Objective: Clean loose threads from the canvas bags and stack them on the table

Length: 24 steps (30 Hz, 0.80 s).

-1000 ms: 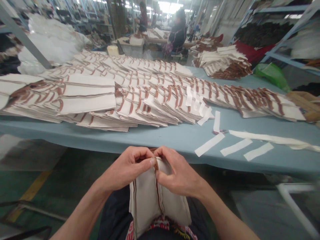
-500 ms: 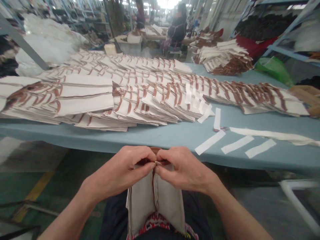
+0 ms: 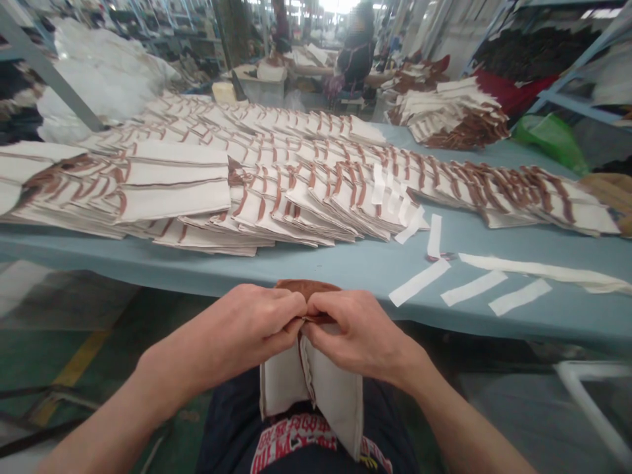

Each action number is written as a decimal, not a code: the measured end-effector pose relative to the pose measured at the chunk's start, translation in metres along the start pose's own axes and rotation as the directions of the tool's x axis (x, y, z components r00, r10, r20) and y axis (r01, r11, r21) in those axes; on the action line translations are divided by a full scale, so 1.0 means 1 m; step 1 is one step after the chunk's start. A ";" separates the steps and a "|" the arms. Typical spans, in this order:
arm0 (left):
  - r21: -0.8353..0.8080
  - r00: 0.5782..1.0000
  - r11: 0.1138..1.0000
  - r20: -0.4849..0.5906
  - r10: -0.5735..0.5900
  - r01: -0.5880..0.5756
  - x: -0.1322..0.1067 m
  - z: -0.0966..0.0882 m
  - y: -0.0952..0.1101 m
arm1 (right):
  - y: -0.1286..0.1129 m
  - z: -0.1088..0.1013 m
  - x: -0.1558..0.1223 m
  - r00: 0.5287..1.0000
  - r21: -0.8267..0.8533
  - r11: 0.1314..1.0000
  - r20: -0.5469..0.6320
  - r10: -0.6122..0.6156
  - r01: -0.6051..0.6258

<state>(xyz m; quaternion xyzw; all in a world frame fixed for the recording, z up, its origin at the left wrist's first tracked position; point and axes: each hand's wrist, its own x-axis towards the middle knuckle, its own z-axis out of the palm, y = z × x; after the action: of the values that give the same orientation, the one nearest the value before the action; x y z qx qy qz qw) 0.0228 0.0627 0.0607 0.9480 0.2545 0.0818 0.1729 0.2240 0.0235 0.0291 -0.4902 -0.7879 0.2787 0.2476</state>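
Close to my body, in front of the table edge, hangs a sewn off-white fabric piece with a brown inner side and a seam down its middle. My left hand pinches its upper edge at the seam. Right beside it, my right hand pinches the same edge, fingertips nearly touching those of the left. A brown flap of the piece shows above the hands. Its two pale halves hang below them over my lap. What lies between the fingertips is hidden.
A blue-covered table carries overlapping rows of similar pieces. White strips and a long pale band lie at its right. Farther back are another pile, a green bag and a person.
The hanging fabric piece has shifted, its lower left half now higher and more brown flap showing above my hands. Both hands still pinch the seam. The view has turned slightly left.
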 end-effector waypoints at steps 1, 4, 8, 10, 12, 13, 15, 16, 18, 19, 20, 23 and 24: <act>0.051 0.999 0.998 -0.041 0.031 -0.029 0.000 0.003 -0.001 | -0.001 0.001 0.001 1.000 -0.016 1.000 -0.024 0.015 -0.016; 0.176 0.967 0.977 -0.199 0.158 -0.124 -0.002 0.016 -0.004 | -0.004 -0.001 0.003 0.997 -0.055 0.997 -0.062 0.053 -0.057; 0.210 0.889 0.949 -0.349 0.298 -0.236 -0.008 0.025 -0.009 | -0.008 -0.013 0.005 0.992 0.186 0.975 0.067 0.111 -0.121; 0.215 0.840 0.930 -0.405 0.362 -0.297 -0.011 0.026 -0.009 | -0.007 -0.017 0.005 0.967 0.422 0.879 0.211 0.143 -0.222; 0.224 0.800 0.914 -0.444 0.405 -0.338 -0.014 0.024 -0.009 | -0.005 -0.018 0.004 0.935 0.584 0.747 0.325 0.142 -0.317; 0.228 0.788 0.909 -0.453 0.417 -0.350 -0.015 0.024 -0.008 | -0.003 -0.018 0.004 0.926 0.628 0.699 0.352 0.137 -0.342; 0.234 0.785 0.905 -0.450 0.425 -0.356 -0.016 0.022 -0.008 | 0.000 -0.015 0.004 0.923 0.669 0.653 0.364 0.129 -0.355; 0.236 0.791 0.904 -0.440 0.426 -0.356 -0.016 0.022 -0.007 | 0.001 -0.013 0.004 0.924 0.675 0.647 0.357 0.134 -0.355; 0.230 0.809 0.909 -0.416 0.416 -0.348 -0.016 0.022 -0.006 | 0.002 -0.010 0.005 0.924 0.681 0.637 0.351 0.150 -0.362; 0.220 0.819 0.914 -0.407 0.405 -0.342 -0.016 0.023 -0.005 | 0.002 -0.009 0.005 0.924 0.686 0.630 0.350 0.153 -0.364; 0.201 0.826 0.920 -0.407 0.390 -0.336 -0.016 0.024 -0.004 | 0.001 -0.008 0.005 0.926 0.692 0.625 0.347 0.151 -0.361; 0.077 0.829 0.947 -0.464 0.311 -0.313 -0.018 0.028 -0.002 | -0.002 -0.007 0.004 0.940 0.677 0.660 0.307 0.148 -0.324; 0.014 0.838 0.958 -0.481 0.258 -0.287 -0.019 0.029 -0.002 | -0.004 -0.008 0.004 0.953 0.647 0.705 0.266 0.146 -0.289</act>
<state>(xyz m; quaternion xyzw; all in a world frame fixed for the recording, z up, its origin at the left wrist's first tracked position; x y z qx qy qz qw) 0.0125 0.0459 0.0314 0.9192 0.1491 0.3444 0.1192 0.2253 0.0271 0.0374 -0.4256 -0.5880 0.6208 0.2962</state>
